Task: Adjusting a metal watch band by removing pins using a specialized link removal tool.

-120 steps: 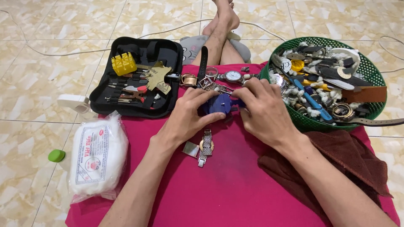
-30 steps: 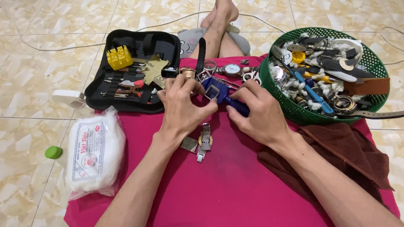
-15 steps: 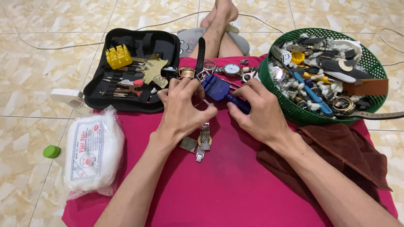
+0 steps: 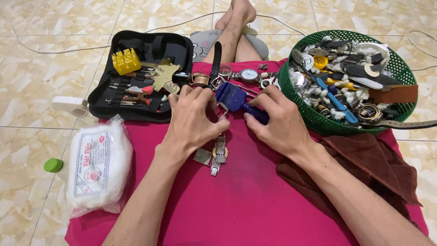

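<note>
At frame centre, the left hand (image 4: 193, 116) and right hand (image 4: 277, 120) both pinch the blue link-remover tool (image 4: 234, 100). Uneven pressure could slip it off the metal watch band (image 4: 219, 152).

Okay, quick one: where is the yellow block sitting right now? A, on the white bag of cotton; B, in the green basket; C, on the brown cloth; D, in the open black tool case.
D: the yellow block sits in the upper left corner of the open black tool case, above the row of small tools, left of both hands.

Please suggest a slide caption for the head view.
Left hand and right hand grip a blue plastic watch tool over pink cloth.
</note>
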